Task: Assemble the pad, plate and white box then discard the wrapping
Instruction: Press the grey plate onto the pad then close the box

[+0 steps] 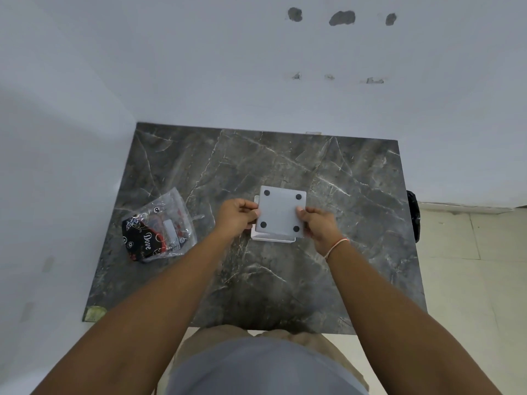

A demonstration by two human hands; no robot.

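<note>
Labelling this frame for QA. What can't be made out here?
Head view only:
- White box: mostly hidden under the grey plate.
- Pad: not identifiable.
- Fingertips of left hand and right hand: behind the plate's edges.
- Plastic bag: small print unreadable.
- Black object: cut off by table.

A dark marble bench (328, 181) was seen against a white wall (199, 67) marked with grey patches (341, 17). A black bag (413, 215) was placed beside its right edge, on a pale tiled floor (470, 280).
</note>
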